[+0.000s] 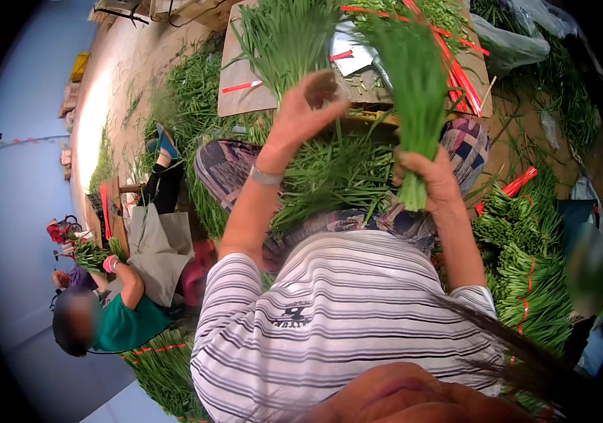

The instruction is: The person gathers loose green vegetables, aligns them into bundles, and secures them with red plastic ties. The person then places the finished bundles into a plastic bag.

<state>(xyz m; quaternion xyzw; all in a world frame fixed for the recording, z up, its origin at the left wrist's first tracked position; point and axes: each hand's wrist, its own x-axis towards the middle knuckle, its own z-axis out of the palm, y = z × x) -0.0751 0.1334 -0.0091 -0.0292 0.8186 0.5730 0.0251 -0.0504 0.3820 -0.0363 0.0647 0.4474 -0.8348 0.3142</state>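
Observation:
My right hand (435,177) grips a bunch of long green stalks, likely garlic chives (417,106), near its pale cut ends, leaves pointing up and blurred. My left hand (309,108), with a metal watch band on the wrist, is raised with its fingers apart and curved, nothing seen between them. It is at the stem ends of another loose green bunch (285,42) lying on the low board (243,100). Red tie strips (454,69) and a shiny flat sheet (351,47) are on the board. Loose leaves (333,169) cover my lap.
Tied bundles with red bands (528,285) are stacked at the right, beside a red roll or strip bundle (518,182). Loose greens (190,90) lie on the floor at the left. A co-worker in a green top (132,322) sits at the left, holding greens. Plastic bags (513,47) are at the upper right.

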